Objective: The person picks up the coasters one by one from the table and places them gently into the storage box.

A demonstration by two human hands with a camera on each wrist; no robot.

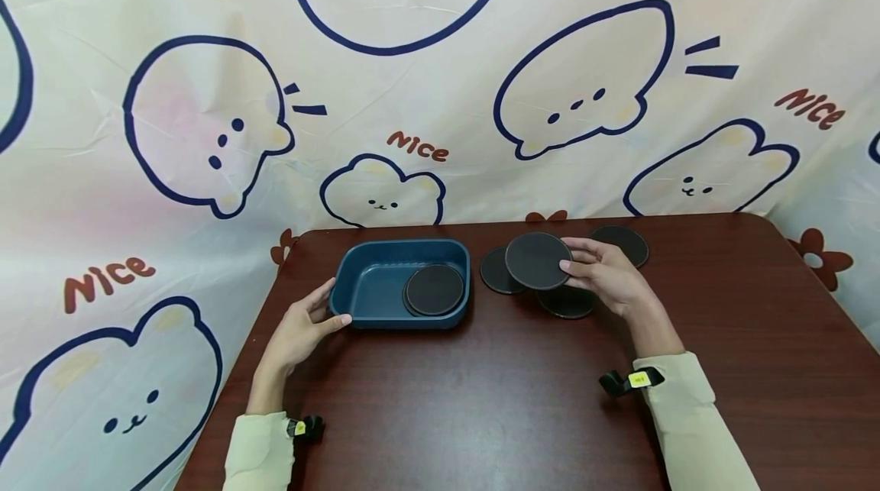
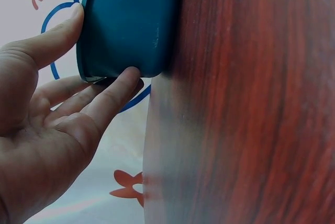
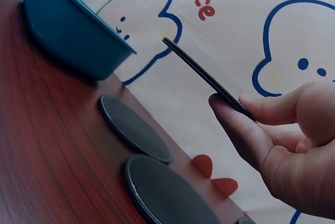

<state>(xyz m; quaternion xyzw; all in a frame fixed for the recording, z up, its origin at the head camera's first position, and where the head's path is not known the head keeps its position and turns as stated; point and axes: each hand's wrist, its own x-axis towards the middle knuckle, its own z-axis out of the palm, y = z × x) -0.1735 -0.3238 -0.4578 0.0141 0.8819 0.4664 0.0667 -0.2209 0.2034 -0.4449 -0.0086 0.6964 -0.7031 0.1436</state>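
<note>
My right hand (image 1: 610,277) pinches a thin black round coaster (image 1: 538,260) by its right edge, thumb on one face and fingers on the other. The right wrist view shows that coaster (image 3: 201,73) tilted and raised above the table. To the left stands a blue rectangular tub (image 1: 367,289), and my left hand (image 1: 302,331) holds its left end, thumb at the rim and fingers against the outer wall. Inside the tub, at its right end, lie stacked black coasters (image 1: 435,290).
More black coasters lie on the table right of the tub: one at the left (image 1: 495,277), one nearer me (image 1: 567,306), and one farther back (image 1: 624,244), partly behind my right hand. A printed cloth (image 1: 412,94) hangs right behind the brown table (image 1: 481,399).
</note>
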